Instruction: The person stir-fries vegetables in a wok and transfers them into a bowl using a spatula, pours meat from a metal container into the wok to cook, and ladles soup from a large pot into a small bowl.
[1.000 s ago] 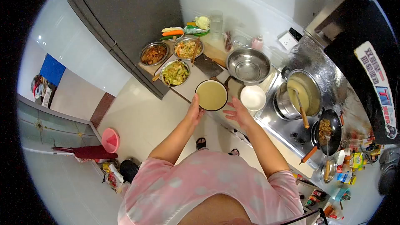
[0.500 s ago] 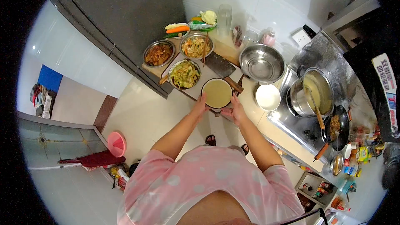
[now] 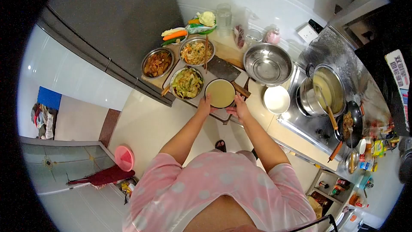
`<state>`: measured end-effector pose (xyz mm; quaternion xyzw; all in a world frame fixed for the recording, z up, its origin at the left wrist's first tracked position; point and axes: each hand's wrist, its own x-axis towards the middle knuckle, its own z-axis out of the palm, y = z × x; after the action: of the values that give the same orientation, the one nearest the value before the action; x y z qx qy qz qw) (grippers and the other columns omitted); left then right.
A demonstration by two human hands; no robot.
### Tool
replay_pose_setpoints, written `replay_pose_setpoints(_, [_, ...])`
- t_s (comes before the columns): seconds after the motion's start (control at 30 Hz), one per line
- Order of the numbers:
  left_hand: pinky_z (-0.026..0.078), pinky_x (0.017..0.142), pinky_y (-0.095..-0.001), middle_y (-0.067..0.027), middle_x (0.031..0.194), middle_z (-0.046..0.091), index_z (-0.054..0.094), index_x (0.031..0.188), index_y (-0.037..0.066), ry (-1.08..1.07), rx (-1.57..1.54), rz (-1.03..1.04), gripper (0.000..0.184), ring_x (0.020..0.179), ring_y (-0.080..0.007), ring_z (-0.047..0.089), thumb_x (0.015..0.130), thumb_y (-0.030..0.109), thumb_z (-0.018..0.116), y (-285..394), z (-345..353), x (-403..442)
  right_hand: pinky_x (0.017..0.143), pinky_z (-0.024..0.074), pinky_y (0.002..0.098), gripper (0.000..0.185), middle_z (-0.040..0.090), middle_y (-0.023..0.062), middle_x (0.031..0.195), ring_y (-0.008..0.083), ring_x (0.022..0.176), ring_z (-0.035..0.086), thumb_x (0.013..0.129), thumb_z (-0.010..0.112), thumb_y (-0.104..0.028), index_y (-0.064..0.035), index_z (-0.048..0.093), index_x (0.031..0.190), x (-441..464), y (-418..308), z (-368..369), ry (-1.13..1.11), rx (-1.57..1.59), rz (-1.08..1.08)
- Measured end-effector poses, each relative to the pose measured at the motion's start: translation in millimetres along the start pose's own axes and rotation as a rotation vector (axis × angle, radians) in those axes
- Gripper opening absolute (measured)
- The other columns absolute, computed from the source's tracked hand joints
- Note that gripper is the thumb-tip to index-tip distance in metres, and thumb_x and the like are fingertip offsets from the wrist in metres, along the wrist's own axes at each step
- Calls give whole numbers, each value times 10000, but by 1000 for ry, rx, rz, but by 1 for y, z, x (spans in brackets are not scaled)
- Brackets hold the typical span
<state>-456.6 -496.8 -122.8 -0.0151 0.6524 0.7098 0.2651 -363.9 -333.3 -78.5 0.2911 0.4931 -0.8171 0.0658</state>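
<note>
Between my two hands is a dark-rimmed bowl [image 3: 220, 79] filled with smooth pale-yellow soup [image 3: 220, 94]. My left hand [image 3: 204, 106] grips its near left side, and my right hand [image 3: 240, 108] grips the near right side, with fingers under it. The bowl is level at the front edge of the cutting board, partly over a cleaver [image 3: 226, 69] whose wooden handle [image 3: 243, 90] shows behind my right hand. Whether the bowl's base touches the board is hidden. Just left of it stands a bowl of stir-fried cabbage [image 3: 187, 83].
Behind are a noodle dish [image 3: 196, 52] with chopsticks and a meat dish [image 3: 157, 63]. To the right are an empty steel basin [image 3: 268, 65], a white bowl [image 3: 276, 100], a soup pot [image 3: 310, 96] with a ladle, and a wok [image 3: 353, 131] on the stove. A fridge [image 3: 116, 21] stands left.
The view has shifted slightly. The soup bowl has come slightly closer to the cabbage dish, with both hands still on it.
</note>
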Motion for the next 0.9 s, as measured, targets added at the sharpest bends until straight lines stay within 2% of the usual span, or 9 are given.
replay_pose_setpoints(0.07, [527,510,-304,-187,999,611,417,1241,-21,-12,-30,30,591,742,-244,655,929,479,377,-10,-2,8,716,521,342,603,273,109,1434,261,859,605,951,372,-410,-171,119,1444,3,0,0,-12,-22,4])
replay_pose_setpoints(0.23, [483,498,-264,-125,1031,610,403,1268,36,39,25,-222,613,666,-191,625,910,533,378,10,-1,-10,712,518,351,599,351,120,1374,257,864,605,940,371,-458,-159,187,1425,-4,-3,2,64,-49,10])
replay_pose_setpoints(0.37, [426,499,-229,-51,984,600,422,1232,56,169,116,-287,567,564,-138,536,907,520,413,39,0,-52,696,520,354,524,490,137,1169,257,860,606,938,374,-458,-100,337,1318,-24,0,-25,95,-32,26])
replay_pose_setpoints(0.43, [364,461,-216,-1,804,549,489,1127,68,138,129,-125,442,520,-94,442,915,454,455,22,-14,-64,679,521,356,504,544,135,1043,254,847,607,933,379,-465,-78,389,1255,-43,14,-59,47,-6,39])
replay_pose_setpoints(0.47, [335,443,-214,18,741,501,517,1045,74,87,119,-161,369,508,-76,412,916,417,475,21,-22,-68,651,525,364,503,576,130,952,246,824,606,927,384,-478,-64,418,1212,-54,19,-76,70,12,32])
replay_pose_setpoints(0.6, [270,421,-189,59,575,397,538,824,100,-40,128,-176,258,471,-46,363,937,322,472,37,-4,-87,603,531,363,516,581,145,902,245,754,610,910,422,-485,-50,402,1185,-85,19,-138,394,170,58])
replay_pose_setpoints(0.77, [267,417,-196,52,582,414,528,797,97,-173,109,-176,264,463,-42,352,922,328,504,53,43,-96,537,544,366,558,579,175,875,254,667,617,893,460,-489,-27,364,1191,-64,-6,-177,568,140,33])
replay_pose_setpoints(0.8, [271,418,-200,50,579,420,521,801,99,-203,143,-178,254,460,-48,363,926,318,499,55,52,-97,511,552,368,464,600,187,839,261,619,625,913,453,-365,16,378,1166,-59,-9,-178,609,141,57])
replay_pose_setpoints(0.9, [292,444,-202,50,603,448,532,811,101,-311,30,-226,249,485,-52,381,921,323,508,62,76,-105,483,551,366,343,621,205,789,266,568,627,897,406,-202,65,414,1111,-29,13,-204,496,73,-78])
